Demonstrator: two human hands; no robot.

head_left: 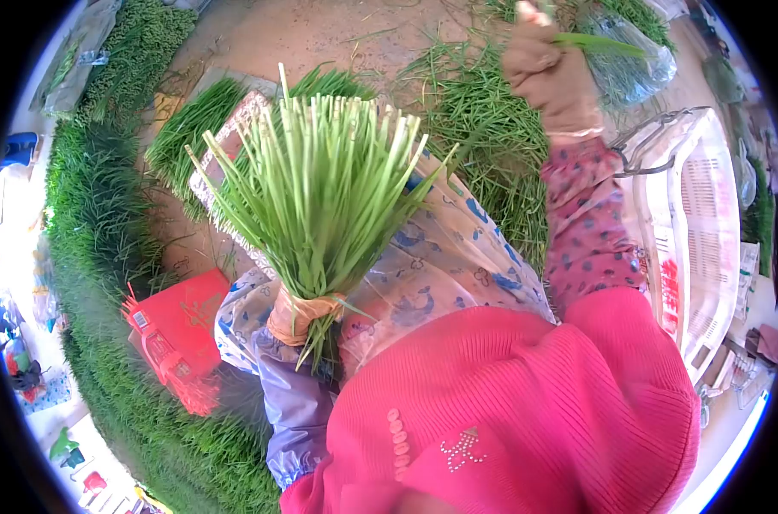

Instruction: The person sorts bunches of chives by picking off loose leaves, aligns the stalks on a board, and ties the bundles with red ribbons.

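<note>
My left hand (293, 319) is wrapped round the lower part of a thick bunch of chives (316, 197). The pale cut ends fan out upward and away from me, and the leafy ends hang below the fist. Up at the right, my right hand (550, 77) is closed and somewhat blurred, away from the bunch. A single green chive blade (607, 44) sticks out from its side. Beneath the bunch, a pale apron with blue prints (444, 257) covers my lap.
Loose chives (491, 128) lie scattered on the floor ahead. More chives (183, 141) lie at the left, beside a long green row (98, 257). A red box (192, 313) with red ties sits left of my lap. At the right stands a white plastic basket (693, 214); a clear bag (637, 68) lies beyond it.
</note>
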